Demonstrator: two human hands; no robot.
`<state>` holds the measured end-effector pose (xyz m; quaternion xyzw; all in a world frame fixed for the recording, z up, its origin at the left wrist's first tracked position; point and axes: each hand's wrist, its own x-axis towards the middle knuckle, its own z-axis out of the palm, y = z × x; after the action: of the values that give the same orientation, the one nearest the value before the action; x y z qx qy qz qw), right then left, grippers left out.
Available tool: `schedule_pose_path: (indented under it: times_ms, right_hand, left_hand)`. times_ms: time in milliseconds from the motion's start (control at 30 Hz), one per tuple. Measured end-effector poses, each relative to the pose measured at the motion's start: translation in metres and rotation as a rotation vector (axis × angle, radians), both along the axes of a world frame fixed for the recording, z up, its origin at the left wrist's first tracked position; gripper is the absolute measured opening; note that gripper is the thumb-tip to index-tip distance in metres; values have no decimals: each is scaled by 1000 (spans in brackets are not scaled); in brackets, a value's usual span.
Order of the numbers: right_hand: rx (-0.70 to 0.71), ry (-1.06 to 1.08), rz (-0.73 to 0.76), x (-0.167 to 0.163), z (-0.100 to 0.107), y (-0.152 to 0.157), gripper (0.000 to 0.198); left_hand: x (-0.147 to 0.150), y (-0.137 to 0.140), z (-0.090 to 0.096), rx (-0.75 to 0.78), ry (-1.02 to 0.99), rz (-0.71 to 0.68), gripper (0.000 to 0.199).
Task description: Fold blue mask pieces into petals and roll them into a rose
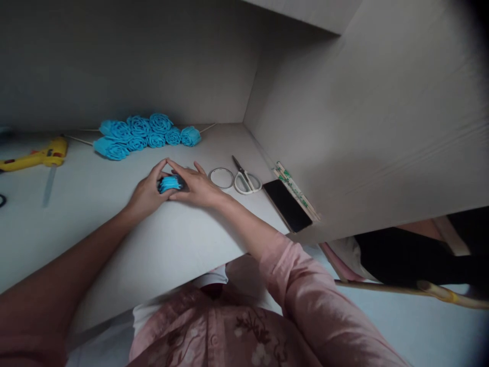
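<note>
A small stack of bright blue paper pieces [170, 183] stands on the white tabletop between my hands, its folded edges showing. My left hand [150, 188] curves round its left side. From the right, my right hand [194, 186] closes on it, thumb at the near side. The index fingertips of both hands meet beyond the stack, and the thumbs come close together in front. Something dark shows beside the paper, partly covered by my fingers. Just right of my right hand lies a ring-shaped roll of tape [221, 178].
Several blue paper roses [139, 132] on thin stems lie along the back wall. A yellow glue gun [46, 155] rests at the left. White-handled scissors [246, 181], a black phone [288, 205] and a green-and-white packet [296, 189] lie by the right side panel.
</note>
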<state>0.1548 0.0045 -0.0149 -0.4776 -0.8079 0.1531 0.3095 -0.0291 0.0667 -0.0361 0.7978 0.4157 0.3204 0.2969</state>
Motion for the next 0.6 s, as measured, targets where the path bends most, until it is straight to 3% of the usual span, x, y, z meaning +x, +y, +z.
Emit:
schedule_pose_path:
  times_ms: [167, 367, 500, 600]
  right_hand:
    - [18, -4, -27, 3, -5, 6, 71]
    - [45, -5, -95, 2, 1, 6, 31]
    - [65, 104, -174, 1, 1, 7, 24]
    - [55, 138, -180, 2, 0, 8, 25]
  left_hand:
    - [1, -7, 6, 14, -32, -38, 90]
    - [2, -9, 8, -30, -114, -71, 86]
    - [2, -4, 5, -120, -294, -121, 89]
    - [1, 0, 2, -119, -303, -143, 86]
